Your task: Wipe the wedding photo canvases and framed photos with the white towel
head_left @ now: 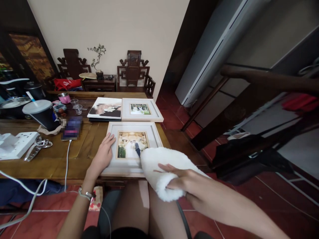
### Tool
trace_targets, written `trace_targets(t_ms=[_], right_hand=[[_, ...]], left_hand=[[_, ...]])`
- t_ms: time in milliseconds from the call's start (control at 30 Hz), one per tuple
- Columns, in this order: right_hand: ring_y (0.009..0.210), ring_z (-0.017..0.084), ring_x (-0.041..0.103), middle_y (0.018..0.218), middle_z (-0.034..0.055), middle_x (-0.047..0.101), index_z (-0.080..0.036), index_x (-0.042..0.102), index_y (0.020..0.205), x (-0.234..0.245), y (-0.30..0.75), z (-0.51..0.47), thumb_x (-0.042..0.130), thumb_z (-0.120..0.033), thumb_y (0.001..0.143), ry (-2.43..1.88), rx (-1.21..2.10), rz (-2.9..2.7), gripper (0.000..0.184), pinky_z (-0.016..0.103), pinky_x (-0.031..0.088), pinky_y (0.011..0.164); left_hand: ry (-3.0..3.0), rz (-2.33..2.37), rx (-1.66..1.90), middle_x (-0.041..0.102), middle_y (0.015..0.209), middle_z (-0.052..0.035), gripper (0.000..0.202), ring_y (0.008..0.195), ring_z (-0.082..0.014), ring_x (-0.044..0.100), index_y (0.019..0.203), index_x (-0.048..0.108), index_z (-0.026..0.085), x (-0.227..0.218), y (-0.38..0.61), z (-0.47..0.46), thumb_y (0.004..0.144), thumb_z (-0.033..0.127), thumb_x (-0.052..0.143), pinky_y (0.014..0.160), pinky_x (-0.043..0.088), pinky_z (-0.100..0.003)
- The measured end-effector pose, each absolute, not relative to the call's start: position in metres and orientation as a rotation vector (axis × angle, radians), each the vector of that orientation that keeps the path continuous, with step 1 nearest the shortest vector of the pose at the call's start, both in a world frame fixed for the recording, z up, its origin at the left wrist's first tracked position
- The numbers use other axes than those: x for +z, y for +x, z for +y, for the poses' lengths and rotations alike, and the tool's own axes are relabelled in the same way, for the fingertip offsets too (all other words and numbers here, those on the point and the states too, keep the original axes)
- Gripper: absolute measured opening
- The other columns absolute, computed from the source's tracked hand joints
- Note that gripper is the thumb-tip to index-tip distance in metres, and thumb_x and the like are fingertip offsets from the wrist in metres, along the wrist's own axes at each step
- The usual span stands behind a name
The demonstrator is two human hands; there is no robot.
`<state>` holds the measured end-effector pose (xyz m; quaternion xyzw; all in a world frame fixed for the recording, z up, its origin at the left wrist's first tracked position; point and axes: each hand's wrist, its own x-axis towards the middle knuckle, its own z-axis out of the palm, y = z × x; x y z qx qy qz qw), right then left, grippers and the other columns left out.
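Note:
A light wooden picture frame (114,166) with a wide white mat lies face up at the table's front edge. Inside it is a photo (132,144) of a couple at a wedding. My left hand (106,151) rests on the frame's left edge, its fingers stretched out along the rim. In my right hand (180,181) is a fluffy white cloth (169,156), folded over and gripped between thumb and fingers. The cloth covers the frame's lower right corner and touches its front face.
Behind lie a second framed photo (156,113) and a photo album (109,108). To the left are a phone (72,128) on a white cable, a lidded drink cup (41,113), a hair claw clip (37,149) and a power strip (22,142). A wooden chair (134,71) stands beyond.

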<state>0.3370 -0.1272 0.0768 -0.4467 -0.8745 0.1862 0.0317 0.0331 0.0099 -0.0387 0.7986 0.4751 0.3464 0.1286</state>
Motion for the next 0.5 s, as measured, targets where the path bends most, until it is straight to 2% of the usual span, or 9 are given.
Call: trace_targets(t_ms=[67,100,200,267,367,500], right_hand=[[0.131,0.022,0.045,0.147,-0.0021,0.041,-0.028,0.069,0.104,0.086,0.337,-0.114,0.038,0.005,0.065,-1.392,0.457,-2.634,0.060,0.037,0.048,0.102],[0.134,0.023,0.042,0.150,-0.0015,0.037,-0.027,0.068,0.107,0.088,0.337,-0.101,0.038,0.006,0.066,-1.401,0.332,-2.581,0.060,0.039,0.046,0.104],[0.143,0.026,0.021,0.154,0.0017,0.031,-0.018,0.069,0.108,0.084,0.330,-0.047,0.037,0.010,0.069,-1.416,-0.117,-2.420,0.057,0.049,0.029,0.115],[0.144,0.031,0.014,0.154,0.0063,0.029,-0.013,0.071,0.101,0.073,0.322,-0.009,0.038,0.010,0.073,-1.447,-0.298,-2.452,0.049,0.056,0.019,0.117],[0.142,0.035,0.021,0.152,0.0105,0.035,-0.013,0.068,0.113,0.051,0.308,0.031,0.042,0.009,0.074,-1.475,-0.293,-2.621,0.052,0.060,0.024,0.112],[0.136,0.038,0.033,0.148,0.0167,0.039,-0.011,0.062,0.124,0.030,0.291,0.030,0.047,0.009,0.070,-1.510,-0.138,-2.779,0.059,0.058,0.031,0.107]], left_hand=[[2.332,1.390,0.993,0.055,0.137,-0.0122,0.048,0.138,-0.0269,0.037,0.124,0.061,0.013,-0.038,0.033,0.009,0.082,0.009,0.037,0.115,0.030,-0.052],[2.339,1.396,0.987,0.055,0.137,-0.0126,0.048,0.138,-0.0270,0.037,0.124,0.061,0.012,-0.038,0.033,0.009,0.082,0.008,0.037,0.115,0.031,-0.052],[2.353,1.410,0.987,0.055,0.137,-0.0135,0.048,0.137,-0.0270,0.038,0.124,0.061,0.011,-0.037,0.033,0.009,0.082,0.008,0.036,0.115,0.031,-0.051],[2.354,1.408,0.996,0.055,0.136,-0.0134,0.049,0.137,-0.0268,0.039,0.124,0.061,0.011,-0.037,0.033,0.009,0.082,0.007,0.036,0.115,0.031,-0.051],[2.340,1.402,0.996,0.055,0.136,-0.0145,0.049,0.137,-0.0271,0.039,0.123,0.061,0.010,-0.037,0.033,0.009,0.081,0.006,0.037,0.114,0.031,-0.052],[2.330,1.414,1.018,0.057,0.133,-0.0165,0.047,0.136,-0.0271,0.041,0.121,0.062,0.007,-0.036,0.034,0.008,0.082,0.006,0.036,0.114,0.032,-0.051]])
